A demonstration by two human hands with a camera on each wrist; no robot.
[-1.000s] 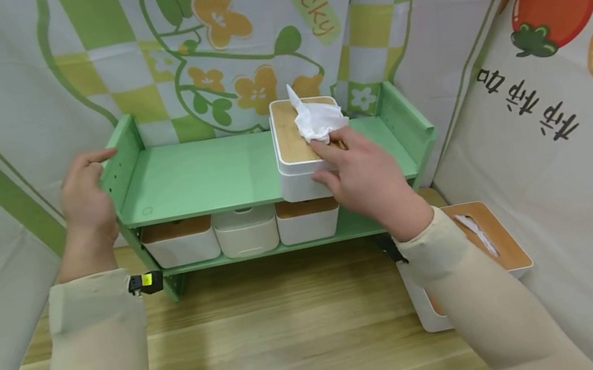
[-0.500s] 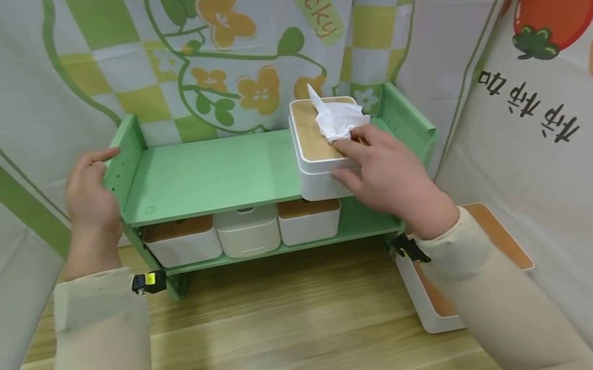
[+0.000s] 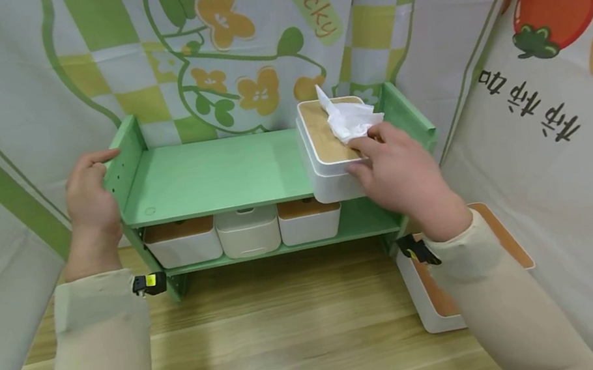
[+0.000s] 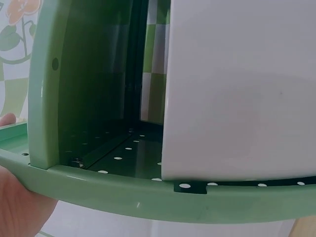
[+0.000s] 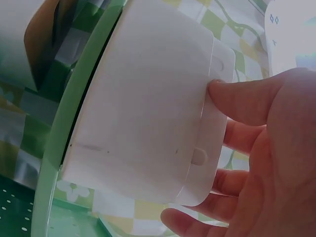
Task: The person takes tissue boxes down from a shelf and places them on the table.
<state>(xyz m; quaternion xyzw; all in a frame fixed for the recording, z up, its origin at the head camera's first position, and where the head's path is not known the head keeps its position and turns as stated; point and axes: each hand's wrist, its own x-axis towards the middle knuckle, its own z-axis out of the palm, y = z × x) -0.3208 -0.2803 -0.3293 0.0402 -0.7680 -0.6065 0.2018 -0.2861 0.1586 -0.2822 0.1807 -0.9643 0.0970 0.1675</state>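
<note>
In the head view, my right hand [image 3: 403,169] grips a white tissue box [image 3: 338,183] with a wood-look lid and a crumpled white tissue [image 3: 352,119] sticking up. The box sits at the right part of the top board of a green two-tier shelf [image 3: 211,173], its front at the board's edge. In the right wrist view my thumb [image 5: 242,98] presses the box's front near the lid seam, fingers over the top. My left hand [image 3: 90,198] holds the shelf's left side panel, with the index finger over its upper edge.
On the lower tier stand two white boxes with brown lids, the left box [image 3: 188,247] and the right box [image 3: 310,225], around a plain white bin [image 3: 248,233]. More white boxes with brown lids [image 3: 437,292] stand on the wood-look floor [image 3: 277,347] at right. Printed cloth [image 3: 246,35] hangs behind.
My right hand has moved the tissue box to the right along the top board, closer to the right side panel. My left hand stays on the left panel.
</note>
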